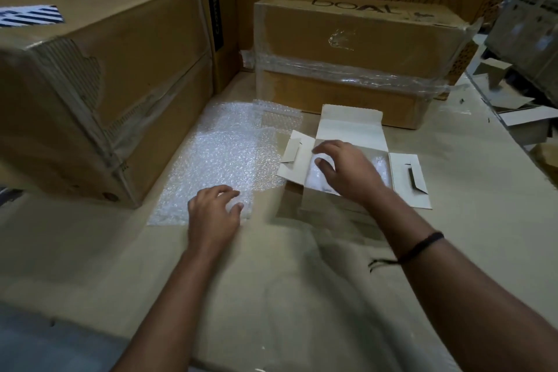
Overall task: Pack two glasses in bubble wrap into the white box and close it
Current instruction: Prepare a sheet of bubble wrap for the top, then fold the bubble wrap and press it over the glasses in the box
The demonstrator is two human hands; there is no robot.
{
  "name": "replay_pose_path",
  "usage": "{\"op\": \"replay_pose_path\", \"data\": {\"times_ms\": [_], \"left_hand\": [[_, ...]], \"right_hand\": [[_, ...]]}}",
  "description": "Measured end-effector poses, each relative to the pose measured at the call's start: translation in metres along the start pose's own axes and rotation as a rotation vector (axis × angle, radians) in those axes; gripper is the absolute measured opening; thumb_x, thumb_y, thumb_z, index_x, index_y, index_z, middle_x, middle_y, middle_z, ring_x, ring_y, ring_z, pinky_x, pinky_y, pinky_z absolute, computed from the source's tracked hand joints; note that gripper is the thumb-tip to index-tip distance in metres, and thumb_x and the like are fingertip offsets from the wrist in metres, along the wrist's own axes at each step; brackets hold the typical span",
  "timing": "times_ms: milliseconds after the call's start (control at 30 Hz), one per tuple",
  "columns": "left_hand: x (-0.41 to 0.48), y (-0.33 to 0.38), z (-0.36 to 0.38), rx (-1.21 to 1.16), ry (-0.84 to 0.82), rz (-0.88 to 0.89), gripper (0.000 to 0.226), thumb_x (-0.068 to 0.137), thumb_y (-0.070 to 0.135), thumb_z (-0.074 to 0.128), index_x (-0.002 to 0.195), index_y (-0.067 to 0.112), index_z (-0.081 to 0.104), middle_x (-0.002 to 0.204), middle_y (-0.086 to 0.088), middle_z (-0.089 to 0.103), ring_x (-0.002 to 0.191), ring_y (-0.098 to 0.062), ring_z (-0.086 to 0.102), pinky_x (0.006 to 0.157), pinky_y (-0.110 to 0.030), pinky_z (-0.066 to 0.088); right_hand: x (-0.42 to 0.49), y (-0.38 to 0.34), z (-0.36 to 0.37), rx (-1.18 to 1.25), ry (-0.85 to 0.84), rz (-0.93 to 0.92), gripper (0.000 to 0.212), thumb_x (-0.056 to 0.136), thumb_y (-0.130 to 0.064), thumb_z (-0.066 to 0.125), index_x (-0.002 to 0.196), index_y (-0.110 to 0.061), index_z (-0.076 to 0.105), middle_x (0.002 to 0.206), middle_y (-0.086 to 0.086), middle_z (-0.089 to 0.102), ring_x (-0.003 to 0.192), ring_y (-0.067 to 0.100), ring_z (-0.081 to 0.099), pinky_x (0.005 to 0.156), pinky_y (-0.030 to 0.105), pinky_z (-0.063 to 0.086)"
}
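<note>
Cardboard-lined desk, hemmed in by brown cartons.
The white box is set open at centre; the right hand is spread over its wrapped contents, and the left hand is rested loose-fingered on bubble wrap.

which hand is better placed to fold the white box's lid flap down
Right, probably. The right hand is over the open white box, beside its raised lid flap; the left hand rests on the bubble wrap sheet to the box's left.
</note>
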State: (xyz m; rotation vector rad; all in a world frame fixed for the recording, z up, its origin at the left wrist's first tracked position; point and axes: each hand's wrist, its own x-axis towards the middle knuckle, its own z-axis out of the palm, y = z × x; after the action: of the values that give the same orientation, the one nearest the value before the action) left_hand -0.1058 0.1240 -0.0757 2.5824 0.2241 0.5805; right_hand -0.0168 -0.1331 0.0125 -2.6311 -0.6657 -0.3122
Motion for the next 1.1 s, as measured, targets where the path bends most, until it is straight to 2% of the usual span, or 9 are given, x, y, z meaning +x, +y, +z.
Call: {"op": "replay_pose_path", "data": {"times_ms": [133, 233, 333, 433, 533, 667, 900, 1000, 1100], "left_hand": [[0.02, -0.022, -0.011, 0.198, -0.296, -0.058, 0.037, 0.085, 0.044, 0.063, 0.12, 0.03, 0.066, 0.134, 0.007, 0.057, 0.128, -0.018, 0.044, 0.1, -0.037, 0.023], [0.029, -0.025, -0.012, 0.185, -0.34, -0.105, 0.034, 0.088, 0.053, 0.056, 0.108, 0.03, 0.071, 0.115, 0.006, 0.068, 0.118, -0.02, 0.052, 0.094, -0.039, 0.026], [0.038, -0.019, -0.006, 0.22, -0.236, -0.093, 0.037, 0.093, 0.054, 0.048, 0.114, 0.03, 0.068, 0.118, 0.004, 0.067, 0.116, -0.022, 0.051, 0.094, -0.04, 0.028], [0.047, -0.016, 0.005, 0.282, -0.222, -0.039, 0.036, 0.093, 0.044, 0.054, 0.128, 0.034, 0.058, 0.137, 0.005, 0.052, 0.125, -0.022, 0.042, 0.097, -0.039, 0.028], [0.056, -0.017, 0.011, 0.253, -0.246, -0.08, 0.028, 0.093, 0.031, 0.056, 0.119, 0.032, 0.066, 0.123, 0.002, 0.062, 0.114, -0.023, 0.049, 0.092, -0.038, 0.031], [0.063, -0.021, 0.012, 0.169, -0.119, -0.066, 0.017, 0.092, 0.018, 0.058, 0.096, 0.026, 0.073, 0.097, 0.002, 0.07, 0.098, -0.023, 0.054, 0.084, -0.036, 0.031], [0.042, -0.011, -0.019, -0.076, 0.207, 0.06, 0.007, 0.092, 0.018, 0.059, 0.09, 0.017, 0.066, 0.078, -0.003, 0.067, 0.078, -0.03, 0.059, 0.078, -0.039, 0.035], [0.008, -0.006, -0.027, -0.148, 0.154, 0.178, 0.009, 0.09, 0.022, 0.059, 0.088, 0.017, 0.067, 0.077, 0.001, 0.068, 0.071, -0.026, 0.06, 0.072, -0.037, 0.041], [-0.029, -0.003, -0.027, -0.219, 0.05, 0.266, 0.015, 0.088, 0.027, 0.057, 0.086, 0.019, 0.07, 0.075, 0.004, 0.068, 0.066, -0.02, 0.059, 0.066, -0.031, 0.044]], "right_hand": [[-0.062, -0.054, 0.036, 0.214, 0.188, -0.081, 0.012, 0.084, -0.013, 0.055, 0.088, -0.013, 0.066, 0.086, 0.005, 0.066, 0.078, 0.024, 0.06, 0.067, 0.033, 0.047], [-0.087, -0.062, 0.084, 0.23, -0.008, 0.009, 0.024, 0.085, -0.021, 0.052, 0.101, -0.015, 0.068, 0.102, 0.003, 0.066, 0.093, 0.02, 0.06, 0.076, 0.033, 0.05], [-0.095, -0.052, 0.114, 0.065, -0.184, 0.051, 0.046, 0.091, -0.036, 0.042, 0.13, -0.014, 0.056, 0.137, 0.004, 0.052, 0.125, 0.025, 0.048, 0.103, 0.033, 0.038], [-0.095, -0.05, 0.119, -0.052, -0.195, 0.036, 0.057, 0.092, -0.047, 0.03, 0.134, -0.015, 0.051, 0.143, 0.006, 0.048, 0.133, 0.027, 0.041, 0.11, 0.034, 0.031], [-0.096, -0.052, 0.119, -0.078, -0.156, 0.018, 0.051, 0.092, -0.046, 0.034, 0.128, -0.016, 0.055, 0.139, 0.006, 0.051, 0.13, 0.026, 0.043, 0.109, 0.034, 0.032], [-0.095, -0.051, 0.119, -0.042, -0.12, 0.014, 0.045, 0.091, -0.043, 0.042, 0.121, -0.015, 0.06, 0.134, 0.007, 0.055, 0.127, 0.026, 0.047, 0.107, 0.035, 0.037], [-0.094, -0.051, 0.119, 0.054, -0.08, 0.041, 0.036, 0.093, -0.033, 0.045, 0.116, -0.012, 0.064, 0.131, 0.006, 0.06, 0.124, 0.023, 0.049, 0.104, 0.032, 0.036], [-0.096, -0.055, 0.112, 0.232, -0.053, 0.124, 0.032, 0.097, -0.038, 0.038, 0.102, -0.018, 0.062, 0.107, -0.001, 0.064, 0.106, 0.019, 0.056, 0.09, 0.032, 0.042], [-0.1, -0.058, 0.098, 0.549, 0.012, 0.304, 0.031, 0.097, -0.043, 0.043, 0.117, -0.024, 0.058, 0.104, -0.009, 0.066, 0.095, 0.001, 0.059, 0.082, 0.018, 0.043]]}}
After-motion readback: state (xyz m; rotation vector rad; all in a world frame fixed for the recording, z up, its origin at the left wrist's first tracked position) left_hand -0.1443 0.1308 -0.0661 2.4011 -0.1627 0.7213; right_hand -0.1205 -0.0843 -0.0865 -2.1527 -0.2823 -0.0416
